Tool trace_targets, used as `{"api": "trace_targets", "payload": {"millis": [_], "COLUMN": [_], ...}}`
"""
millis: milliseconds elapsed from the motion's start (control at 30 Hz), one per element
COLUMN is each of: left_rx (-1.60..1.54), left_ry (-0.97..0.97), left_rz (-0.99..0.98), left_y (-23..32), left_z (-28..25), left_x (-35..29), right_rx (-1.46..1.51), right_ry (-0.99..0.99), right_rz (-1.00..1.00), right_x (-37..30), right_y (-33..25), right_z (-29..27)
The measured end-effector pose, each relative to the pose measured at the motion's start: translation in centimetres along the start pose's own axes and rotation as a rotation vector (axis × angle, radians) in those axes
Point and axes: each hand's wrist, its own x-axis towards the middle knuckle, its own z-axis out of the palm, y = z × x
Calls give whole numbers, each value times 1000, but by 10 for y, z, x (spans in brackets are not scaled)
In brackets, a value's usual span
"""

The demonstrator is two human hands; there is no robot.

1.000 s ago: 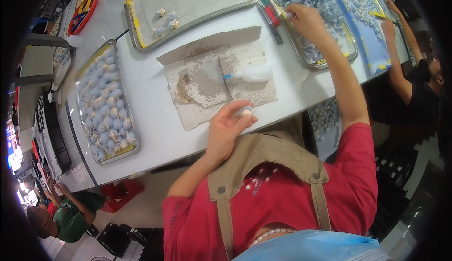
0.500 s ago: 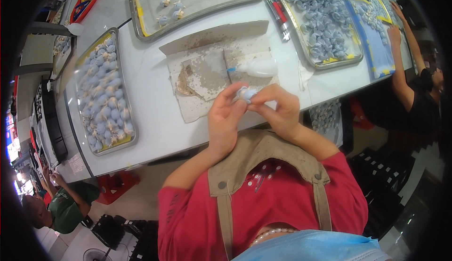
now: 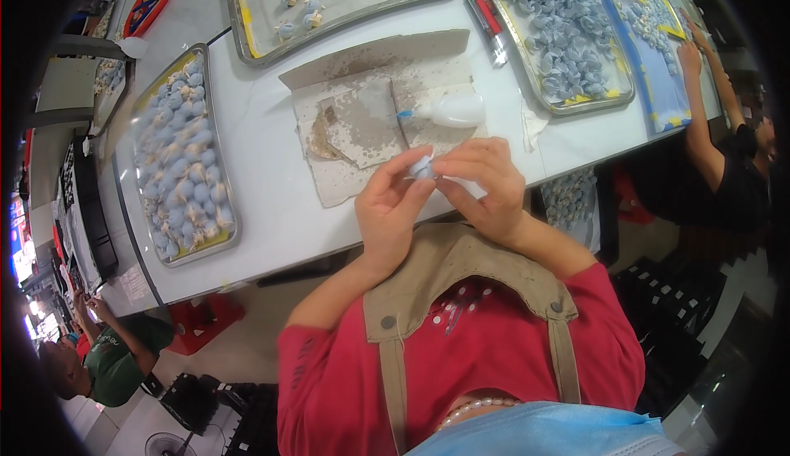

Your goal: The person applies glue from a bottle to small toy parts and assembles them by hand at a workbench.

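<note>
A small light-blue plastic figure part (image 3: 423,168) is pinched between the thumb and fingers of my left hand (image 3: 390,211). My right hand (image 3: 489,188) closes on the same part from the other side, its fingertips against the right edge; the fingers partly cover it. Just beyond my hands, a stained cardboard sheet (image 3: 362,139) with a raised back flap lies on the white table. On that cardboard rests a white squeeze bottle (image 3: 457,111) on its side, its blue tip pointing left.
At the left, a metal tray (image 3: 234,224) holds many blue-and-cream pieces. Several similar pieces (image 3: 313,20) sit in the far tray (image 3: 370,21). Blue curved shells (image 3: 568,40) fill a tray at the right, with pens (image 3: 487,13) beside it. Co-workers' arms (image 3: 699,118) reach in at far right.
The blue part has turned between my fingers and sits slightly further left. My right fingers have shifted around its edge. Bottle and trays look unchanged.
</note>
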Motion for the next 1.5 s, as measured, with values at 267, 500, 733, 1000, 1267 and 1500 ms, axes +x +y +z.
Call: {"api": "trace_targets", "payload": {"millis": [267, 500, 733, 1000, 1267, 1500], "left_rx": [166, 290, 231, 80, 361, 323], "left_ry": [-57, -91, -186, -246, -261, -288], "left_rz": [119, 76, 140, 22, 188, 199], "left_y": [-6, -1, 4, 16, 20, 18], "left_z": [-1, -6, -5, 0, -4, -8], "left_x": [-1, -1, 3, -2, -4, -2], "right_rx": [-2, -36, 572, 1008, 856, 899], "right_ry": [28, -60, -137, -375, -305, -300], "right_rz": [49, 16, 374, 601, 486, 542], "right_x": [1, 9, 10, 4, 3, 7], "right_y": [-7, -1, 3, 1, -8, -10], "right_z": [-7, -15, -13, -19, -20, -21]}}
